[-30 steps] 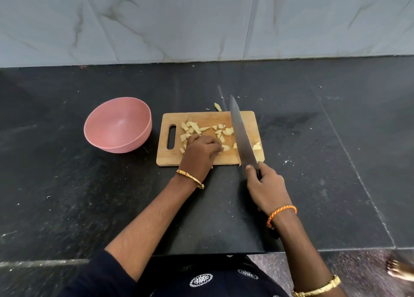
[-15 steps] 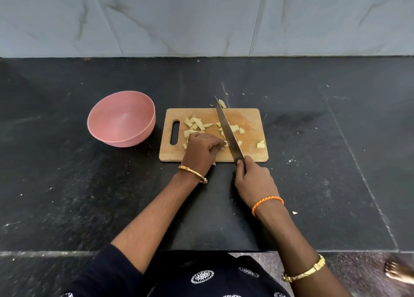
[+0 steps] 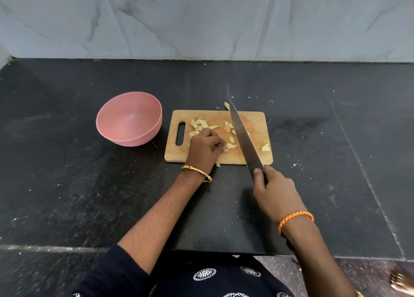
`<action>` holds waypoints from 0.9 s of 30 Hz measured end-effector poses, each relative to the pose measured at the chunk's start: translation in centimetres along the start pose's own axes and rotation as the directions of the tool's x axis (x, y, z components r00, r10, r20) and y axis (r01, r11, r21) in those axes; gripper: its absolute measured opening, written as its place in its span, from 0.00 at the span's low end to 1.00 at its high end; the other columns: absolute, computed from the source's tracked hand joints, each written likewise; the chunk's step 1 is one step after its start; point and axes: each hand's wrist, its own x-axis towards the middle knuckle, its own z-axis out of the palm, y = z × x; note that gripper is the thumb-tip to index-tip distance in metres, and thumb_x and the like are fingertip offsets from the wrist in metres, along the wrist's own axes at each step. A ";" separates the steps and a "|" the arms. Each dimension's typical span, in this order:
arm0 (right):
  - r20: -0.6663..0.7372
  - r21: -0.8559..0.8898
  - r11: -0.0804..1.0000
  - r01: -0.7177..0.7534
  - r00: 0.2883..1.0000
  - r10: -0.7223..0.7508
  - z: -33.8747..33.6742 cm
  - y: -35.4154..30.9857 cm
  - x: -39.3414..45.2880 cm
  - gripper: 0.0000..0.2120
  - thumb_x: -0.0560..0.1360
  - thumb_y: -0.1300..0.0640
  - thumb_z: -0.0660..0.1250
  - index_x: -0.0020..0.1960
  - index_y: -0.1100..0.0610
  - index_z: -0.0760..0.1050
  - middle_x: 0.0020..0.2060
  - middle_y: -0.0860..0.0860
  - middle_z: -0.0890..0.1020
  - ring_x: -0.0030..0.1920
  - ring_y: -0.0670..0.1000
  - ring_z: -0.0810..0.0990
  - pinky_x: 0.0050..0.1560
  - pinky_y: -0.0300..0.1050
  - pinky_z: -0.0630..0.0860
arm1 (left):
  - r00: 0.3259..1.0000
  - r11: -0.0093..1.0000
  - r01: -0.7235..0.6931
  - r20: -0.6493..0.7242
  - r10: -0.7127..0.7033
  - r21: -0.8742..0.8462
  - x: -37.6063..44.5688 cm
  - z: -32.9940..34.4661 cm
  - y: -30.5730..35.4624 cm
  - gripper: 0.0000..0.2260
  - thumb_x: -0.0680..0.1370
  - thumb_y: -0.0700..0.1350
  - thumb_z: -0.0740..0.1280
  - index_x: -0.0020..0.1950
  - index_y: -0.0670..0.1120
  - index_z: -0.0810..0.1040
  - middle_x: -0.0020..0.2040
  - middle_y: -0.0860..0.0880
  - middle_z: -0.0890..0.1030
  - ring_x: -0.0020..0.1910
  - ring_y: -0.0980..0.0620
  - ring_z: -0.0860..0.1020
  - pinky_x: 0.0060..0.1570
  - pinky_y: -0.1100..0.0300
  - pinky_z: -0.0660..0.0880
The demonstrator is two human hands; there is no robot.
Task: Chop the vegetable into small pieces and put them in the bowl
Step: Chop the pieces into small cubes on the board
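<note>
Vegetable pieces (image 3: pixel 230 145) under left hand (image 3: pixel 205 150) fingertips (curled); right hand (image 3: pixel 276 192) grips knife (image 3: pixel 243 135).

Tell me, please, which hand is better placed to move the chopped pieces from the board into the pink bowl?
Probably the left hand. It rests on the cutting board among the vegetable pieces, on the side nearest the pink bowl. The right hand has its grip on the knife, farther from the bowl.

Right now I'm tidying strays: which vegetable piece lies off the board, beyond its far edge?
The pale piece on the black counter just past the board's far edge, beside the knife tip.
</note>
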 end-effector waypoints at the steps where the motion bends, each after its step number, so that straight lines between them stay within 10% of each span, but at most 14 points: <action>1: -0.007 0.018 1.000 0.007 1.000 -0.007 0.2 -0.3 0.3 0.13 0.80 0.49 0.53 0.48 0.55 0.73 0.39 0.57 0.79 0.42 0.60 0.78 0.46 0.53 0.77 | 1.000 1.000 -0.005 0.008 0.005 0.016 0.0 0.0 0.0 0.05 0.67 0.35 0.75 0.42 0.39 0.84 0.41 0.48 0.79 0.40 0.56 0.75 0.43 0.76 0.70; 14: -0.013 -0.061 0.998 0.023 1.000 -0.024 2.9 -2.2 2.1 0.12 0.81 0.50 0.52 0.45 0.56 0.67 0.40 0.57 0.75 0.42 0.61 0.74 0.43 0.49 0.73 | 1.000 0.999 0.021 -0.014 -0.020 0.045 0.0 -0.3 0.5 0.04 0.67 0.36 0.74 0.41 0.40 0.84 0.40 0.47 0.83 0.40 0.53 0.79 0.48 0.58 0.76; 27: 0.027 0.001 1.000 -0.008 1.000 0.008 1.4 -1.3 0.4 0.12 0.80 0.51 0.53 0.45 0.55 0.71 0.37 0.55 0.78 0.42 0.59 0.76 0.44 0.49 0.74 | 0.994 0.994 0.110 -0.014 -0.111 -0.021 0.1 -0.5 0.3 0.06 0.68 0.35 0.74 0.43 0.41 0.84 0.42 0.46 0.84 0.41 0.53 0.79 0.44 0.75 0.71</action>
